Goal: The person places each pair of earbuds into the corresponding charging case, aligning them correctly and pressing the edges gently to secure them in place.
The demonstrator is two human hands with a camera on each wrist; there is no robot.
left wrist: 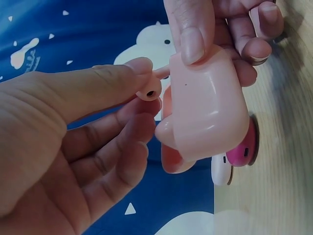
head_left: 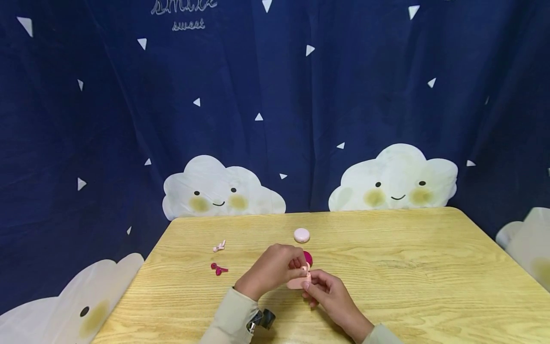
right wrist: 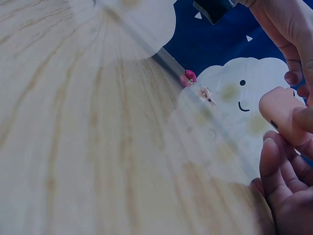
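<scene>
My left hand (head_left: 275, 268) pinches a peach-pink earbud (left wrist: 149, 91) between thumb and index finger, its other fingers loosely bent. Its stem points at the mouth of a peach-pink earbud case (left wrist: 210, 105), whose lid (left wrist: 177, 164) hangs open. A second earbud (left wrist: 166, 132) shows at that mouth. With thumb and fingers my right hand (head_left: 334, 295) grips the case above the table. The left wrist view does not show clearly whether the pinched stem touches the case. In the right wrist view the case (right wrist: 282, 115) partly hides behind the right thumb.
On the wooden table (head_left: 412, 267), a magenta case (head_left: 308, 258) lies just beyond the hands, with a pale pink case (head_left: 301, 234) farther back. Pale pink earbuds (head_left: 219, 246) and magenta earbuds (head_left: 219, 270) lie to the left. A dark blue curtain (head_left: 283, 95) hangs behind.
</scene>
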